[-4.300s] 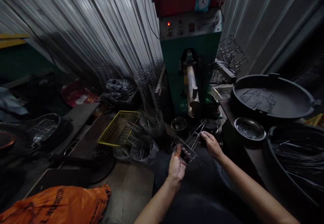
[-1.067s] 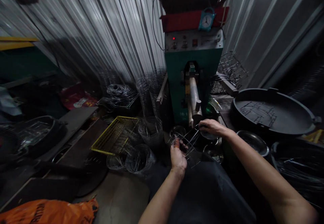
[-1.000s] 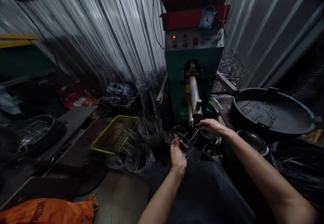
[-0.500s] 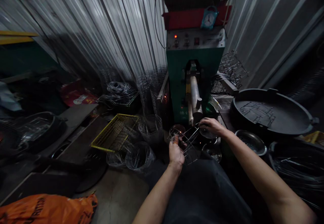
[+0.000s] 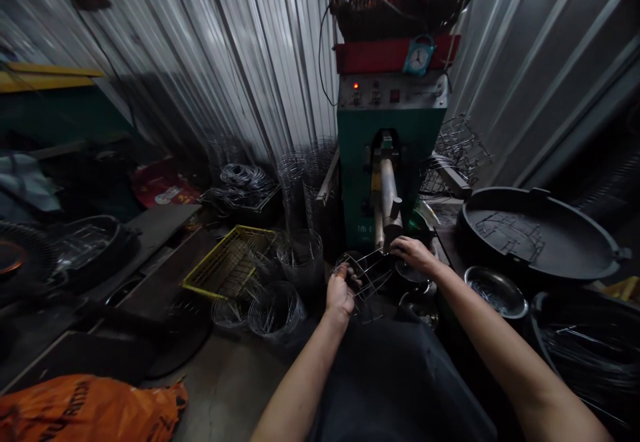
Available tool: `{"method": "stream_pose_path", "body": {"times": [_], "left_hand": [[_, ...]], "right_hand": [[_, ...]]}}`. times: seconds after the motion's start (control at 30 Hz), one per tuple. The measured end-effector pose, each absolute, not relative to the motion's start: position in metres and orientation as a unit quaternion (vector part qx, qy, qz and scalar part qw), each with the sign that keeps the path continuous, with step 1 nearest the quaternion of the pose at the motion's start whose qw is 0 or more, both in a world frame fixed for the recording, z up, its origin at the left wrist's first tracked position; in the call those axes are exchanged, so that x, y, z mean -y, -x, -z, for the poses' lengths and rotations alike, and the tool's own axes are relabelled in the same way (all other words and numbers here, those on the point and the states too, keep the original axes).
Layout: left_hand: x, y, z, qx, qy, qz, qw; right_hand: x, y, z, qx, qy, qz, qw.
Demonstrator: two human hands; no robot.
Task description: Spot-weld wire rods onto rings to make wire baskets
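We stretch our left forearm forward, its hand [image 5: 341, 291] clasping one side of a wire frame [image 5: 369, 286], thumb uppermost. The frame sits between our hands, just before the lower tip of the machine [image 5: 356, 189]. Our right arm slants inward, its hand [image 5: 416, 255] knuckles-up, fingers curled beside that tip; whether they pinch wire, we cannot tell.

A metalworking workshop — 1 green machine [image 5: 357, 155] with a control panel [image 5: 385, 92], coiled wire [image 5: 244, 179], corrugated metal walls [image 5: 260, 62].
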State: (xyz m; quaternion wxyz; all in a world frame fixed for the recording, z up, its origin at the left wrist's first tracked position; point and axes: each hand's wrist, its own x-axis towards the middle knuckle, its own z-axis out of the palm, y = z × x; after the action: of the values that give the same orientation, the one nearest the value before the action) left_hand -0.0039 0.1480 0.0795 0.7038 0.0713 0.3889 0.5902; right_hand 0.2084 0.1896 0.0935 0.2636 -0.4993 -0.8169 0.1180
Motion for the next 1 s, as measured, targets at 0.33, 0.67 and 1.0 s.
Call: {"method": "stream_pose_path", "body": {"times": [0.33,0.67,1.0], "left_hand": [[-0.15,0.015,-0.077,-0.389,-0.125,-0.576,0.708],[-0.161,0.012,-0.078,-0.384,-0.125,-0.577,0.71],[-0.165,0.013,-0.073,-0.383,-0.14,-0.571,0.712]], "right_hand": [[-0.19,-0.211,-0.091,0.833,0.467,-0.123,0.272],[-0.2,-0.217,-0.083,0.821,0.472,-0.146,0.286],[-0.187,-0.21,-0.088,0.771,0.508,-0.138,0.359]]}}
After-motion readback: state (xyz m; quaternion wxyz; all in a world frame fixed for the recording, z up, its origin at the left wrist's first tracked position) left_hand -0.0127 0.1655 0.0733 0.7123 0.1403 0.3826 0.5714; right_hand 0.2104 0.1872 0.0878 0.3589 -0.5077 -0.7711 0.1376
